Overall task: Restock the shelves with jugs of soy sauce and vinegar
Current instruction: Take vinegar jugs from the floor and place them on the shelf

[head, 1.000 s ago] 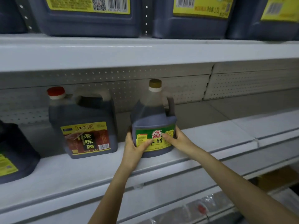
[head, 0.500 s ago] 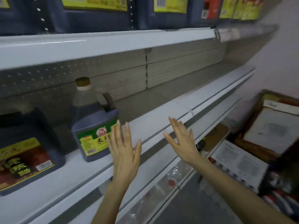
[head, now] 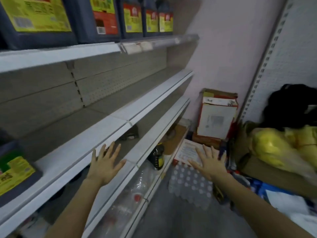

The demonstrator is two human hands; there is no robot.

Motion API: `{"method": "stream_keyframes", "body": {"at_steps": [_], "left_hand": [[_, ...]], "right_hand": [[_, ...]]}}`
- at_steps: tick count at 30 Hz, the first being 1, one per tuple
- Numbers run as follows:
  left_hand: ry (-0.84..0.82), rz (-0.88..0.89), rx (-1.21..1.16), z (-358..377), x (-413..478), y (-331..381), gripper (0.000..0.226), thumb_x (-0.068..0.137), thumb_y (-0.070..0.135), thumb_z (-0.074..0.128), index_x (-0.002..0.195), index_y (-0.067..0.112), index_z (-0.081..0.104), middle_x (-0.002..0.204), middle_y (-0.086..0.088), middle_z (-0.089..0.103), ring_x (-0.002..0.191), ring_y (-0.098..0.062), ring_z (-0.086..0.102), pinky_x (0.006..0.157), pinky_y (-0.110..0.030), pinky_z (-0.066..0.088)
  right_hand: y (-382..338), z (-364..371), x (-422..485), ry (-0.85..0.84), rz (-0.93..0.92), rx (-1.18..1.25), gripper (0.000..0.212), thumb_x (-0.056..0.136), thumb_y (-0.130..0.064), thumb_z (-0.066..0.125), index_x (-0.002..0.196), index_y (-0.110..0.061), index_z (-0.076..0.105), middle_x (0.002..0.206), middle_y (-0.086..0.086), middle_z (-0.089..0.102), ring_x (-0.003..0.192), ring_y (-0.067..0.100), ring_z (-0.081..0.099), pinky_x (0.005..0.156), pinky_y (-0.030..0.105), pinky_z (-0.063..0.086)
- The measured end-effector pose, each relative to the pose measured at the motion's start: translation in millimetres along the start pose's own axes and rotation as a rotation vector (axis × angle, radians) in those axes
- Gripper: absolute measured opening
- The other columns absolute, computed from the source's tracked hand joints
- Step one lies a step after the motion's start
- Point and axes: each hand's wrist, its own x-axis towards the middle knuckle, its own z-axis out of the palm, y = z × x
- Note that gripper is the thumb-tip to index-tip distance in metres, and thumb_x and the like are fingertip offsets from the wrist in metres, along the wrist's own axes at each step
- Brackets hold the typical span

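While nothing is held in either, the left hand (head: 104, 164) is seen with fingers spread apart in front of the edge of the middle shelf (head: 109, 126), and the right hand (head: 208, 163) is spread likewise above a shrink-wrapped pack of bottles (head: 187, 184) on the floor. A dark jug (head: 15, 170) with a yellow-green label is stood on the middle shelf at the far left, well apart from both hands. Larger dark jugs (head: 34, 19) are lined up on the upper shelf (head: 60, 54). A cardboard box (head: 217, 115) is propped against the wall, and what may be a yellow bag (head: 274, 148), blurred, is seen at the right
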Motion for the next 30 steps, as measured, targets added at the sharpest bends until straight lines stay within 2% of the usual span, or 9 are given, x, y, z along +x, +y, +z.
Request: {"method": "stream_keyframes", "body": {"at_steps": [2, 4, 8, 14, 17, 20, 24, 26, 30], "left_hand": [[-0.02, -0.012, -0.032, -4.5, 5.8, 37.9, 0.112, 0.05, 0.082, -0.031, 0.145, 0.025, -0.023, 0.157, 0.006, -0.017, 0.148, -0.021, -0.008, 0.116, -0.045, -0.009], [-0.01, 0.068, 0.003, -5.9, 11.6, 78.3, 0.112, 0.046, 0.08, -0.041, 0.141, 0.023, -0.025, 0.159, 0.004, -0.013, 0.148, -0.021, -0.008, 0.116, -0.046, -0.008], [-0.007, 0.173, 0.009, 0.4, 23.6, 144.3, 0.122, 0.044, 0.078, -0.045, 0.15, 0.025, -0.013, 0.161, 0.003, -0.006, 0.148, -0.021, -0.004, 0.116, -0.049, -0.005], [-0.036, 0.301, 0.019, 14.0, 35.9, 220.2, 0.122, 0.043, 0.078, -0.045, 0.148, 0.025, -0.011, 0.161, 0.001, 0.002, 0.148, -0.023, 0.0, 0.116, -0.05, -0.001], [-0.1, 0.349, 0.035, 17.4, 46.5, 243.4, 0.129, 0.039, 0.079, -0.045, 0.151, 0.026, -0.009, 0.161, 0.002, -0.003, 0.148, -0.023, -0.003, 0.116, -0.047, -0.004], [-0.158, 0.389, 0.065, 26.9, 64.4, 259.8, 0.115, 0.052, 0.08, -0.03, 0.151, 0.024, -0.012, 0.161, 0.002, -0.007, 0.148, -0.022, -0.006, 0.117, -0.047, -0.005], [-0.242, 0.399, 0.077, 49.5, 102.0, 278.5, 0.086, 0.08, 0.074, -0.005, 0.15, 0.024, -0.016, 0.161, 0.0, -0.011, 0.148, -0.022, -0.008, 0.118, -0.048, -0.003], [-0.268, 0.414, 0.07, 59.6, 122.7, 290.7, 0.075, 0.094, 0.065, 0.011, 0.15, 0.023, -0.018, 0.161, 0.0, -0.011, 0.148, -0.024, -0.009, 0.119, -0.048, -0.003], [-0.298, 0.449, 0.002, 76.4, 168.9, 310.2, 0.074, 0.096, 0.061, 0.017, 0.15, 0.023, -0.017, 0.161, 0.0, -0.01, 0.148, -0.024, -0.007, 0.118, -0.048, -0.003]], "right_hand": [[38.7, 6.0, -11.1, 0.026, 0.047, -0.03, 0.08, 0.087, -0.074, 0.012, 0.153, -0.033, -0.005, 0.161, -0.001, -0.012, 0.148, 0.028, -0.01, 0.109, 0.063, -0.013], [74.1, 6.6, -22.0, 0.051, 0.066, -0.035, 0.081, 0.086, -0.075, 0.009, 0.153, -0.032, -0.006, 0.161, -0.001, -0.011, 0.148, 0.028, -0.01, 0.109, 0.063, -0.013], [133.7, 3.5, -46.1, 0.089, 0.136, -0.001, 0.08, 0.088, -0.074, 0.016, 0.153, -0.033, -0.005, 0.162, -0.002, -0.009, 0.148, 0.027, -0.008, 0.111, 0.062, -0.009], [201.7, 2.5, -74.9, 0.056, 0.247, 0.007, 0.08, 0.087, -0.074, 0.018, 0.152, -0.035, -0.007, 0.16, -0.002, -0.016, 0.148, 0.025, -0.008, 0.112, 0.06, -0.005], [226.2, 9.3, -79.1, 0.023, 0.295, 0.038, 0.081, 0.086, -0.076, 0.014, 0.152, -0.034, -0.008, 0.16, -0.003, -0.016, 0.148, 0.024, -0.009, 0.113, 0.062, -0.004], [243.5, 22.5, -78.9, -0.001, 0.341, 0.065, 0.093, 0.074, -0.084, -0.007, 0.152, -0.034, -0.008, 0.16, -0.003, -0.016, 0.148, 0.024, -0.01, 0.112, 0.063, -0.004], [264.9, 37.4, -69.6, -0.052, 0.407, 0.077, 0.081, 0.089, -0.073, 0.016, 0.152, -0.031, -0.011, 0.16, -0.001, -0.018, 0.148, 0.026, -0.01, 0.113, 0.063, 0.0], [275.3, 41.0, -58.1, -0.065, 0.441, 0.062, 0.08, 0.09, -0.072, 0.017, 0.152, -0.03, -0.011, 0.16, -0.001, -0.018, 0.148, 0.026, -0.009, 0.113, 0.062, 0.0], [288.4, 44.2, -27.3, -0.06, 0.509, 0.094, 0.078, 0.091, -0.071, 0.019, 0.152, -0.031, -0.01, 0.16, -0.001, -0.016, 0.148, 0.027, -0.004, 0.112, 0.062, 0.001]]}}
